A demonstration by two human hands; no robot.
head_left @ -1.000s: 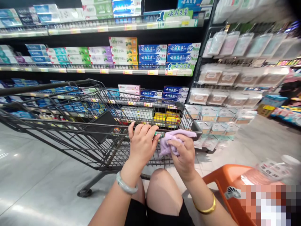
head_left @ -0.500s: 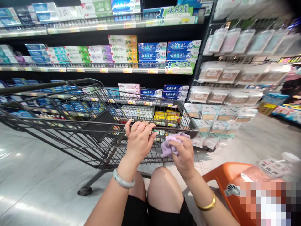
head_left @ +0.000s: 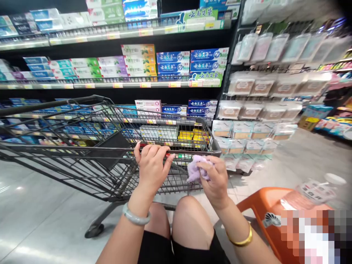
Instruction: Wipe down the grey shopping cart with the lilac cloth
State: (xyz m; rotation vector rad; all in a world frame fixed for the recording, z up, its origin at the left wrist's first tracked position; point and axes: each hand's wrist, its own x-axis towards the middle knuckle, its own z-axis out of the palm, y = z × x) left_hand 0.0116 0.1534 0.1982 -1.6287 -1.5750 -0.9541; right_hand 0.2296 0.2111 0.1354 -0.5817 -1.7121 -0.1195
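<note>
A dark grey wire shopping cart (head_left: 115, 198) stands side-on in front of my knees. My left hand (head_left: 152, 165) grips its upper side rail, fingers hooked over the bar and thumb on the near side. Bunched in my right hand (head_left: 216, 179) is a lilac cloth (head_left: 197, 169), held against the wire side just below the rail, near the cart's right-hand end. The cloth hides the wires behind it. A dark flap panel (head_left: 110, 151) sits inside the cart, left of my left hand.
Shelves of toothpaste boxes (head_left: 209, 55) run behind the cart. Hanging packs (head_left: 242, 85) fill a rack at the right. An orange plastic stool (head_left: 255, 207) stands close by my right forearm, bearing a clear bottle (head_left: 310, 194). A cart wheel (head_left: 94, 231) rests on the grey floor.
The cart and my left hand have shifted left in the view, along with the shelves. My right hand stays in nearly the same place, and the cloth is bunched a little differently.
</note>
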